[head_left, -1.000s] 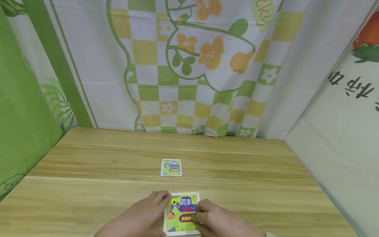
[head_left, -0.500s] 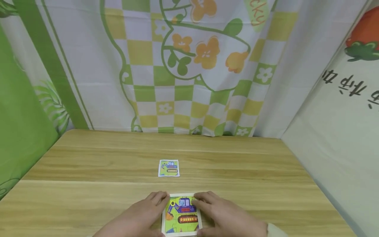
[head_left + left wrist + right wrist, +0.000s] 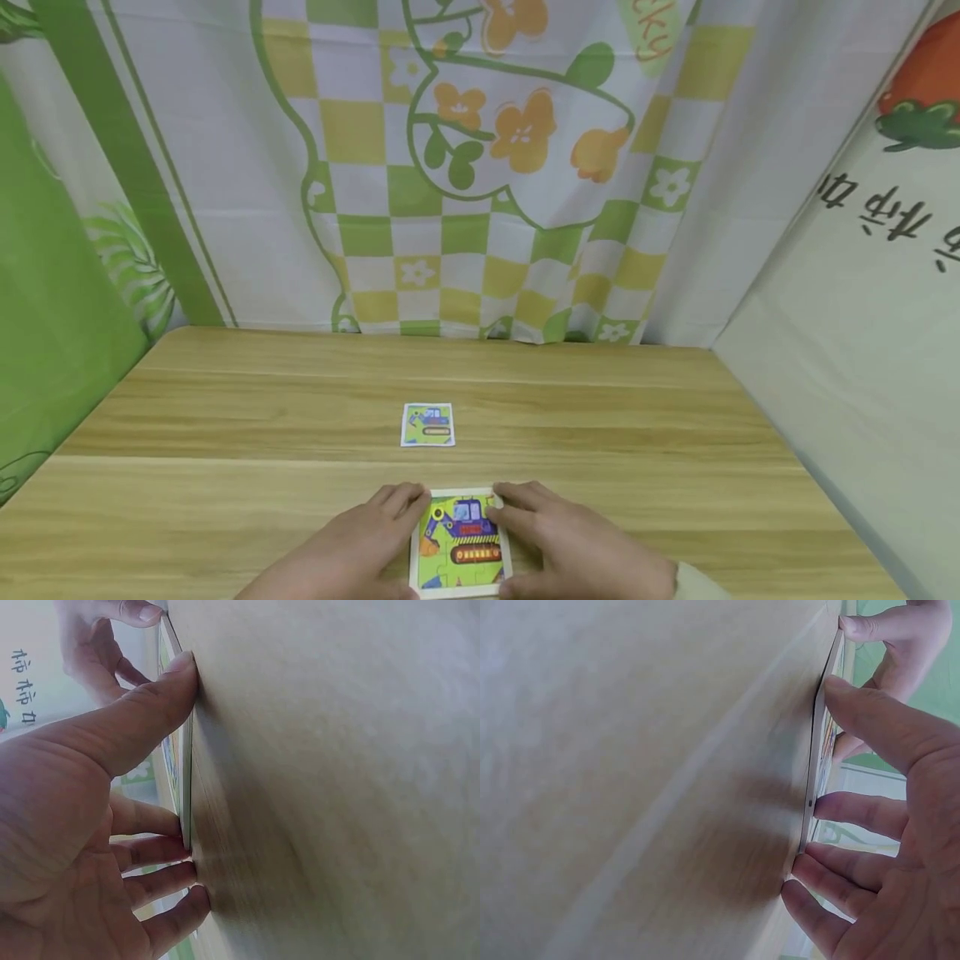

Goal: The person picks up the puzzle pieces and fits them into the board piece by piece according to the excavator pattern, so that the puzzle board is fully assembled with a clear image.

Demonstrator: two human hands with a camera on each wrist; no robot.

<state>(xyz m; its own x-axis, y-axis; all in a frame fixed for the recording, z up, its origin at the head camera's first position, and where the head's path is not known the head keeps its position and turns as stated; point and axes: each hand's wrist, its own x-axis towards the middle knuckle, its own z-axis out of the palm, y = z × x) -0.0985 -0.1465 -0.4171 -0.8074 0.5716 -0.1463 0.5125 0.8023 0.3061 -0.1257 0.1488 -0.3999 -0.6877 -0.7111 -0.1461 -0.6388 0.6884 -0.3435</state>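
A square jigsaw puzzle (image 3: 461, 575) in a pale frame lies at the table's near edge in the head view, its pieces showing a blue-purple excavator on green. My left hand (image 3: 360, 537) holds its left side, thumb at the near corner and fingers at the far one. On the opposite side my right hand (image 3: 573, 542) grips in the same way, its index finger reaching over the rim onto the picture. In the left wrist view the thin frame edge (image 3: 186, 780) runs between thumb and fingertips. The right wrist view shows the frame edge (image 3: 811, 795) low over the wood.
A small picture card (image 3: 427, 425) with the same excavator lies farther back on the wooden table (image 3: 600, 417). Behind the table hangs a checked, flowered curtain (image 3: 480, 225). A green cloth (image 3: 60, 292) is on the left, a pale printed sheet (image 3: 862, 333) on the right.
My right hand has moved off the lower right of the picture to the puzzle's right edge, uncovering the excavator's track. The left hand keeps its hold. The head view has shifted slightly.
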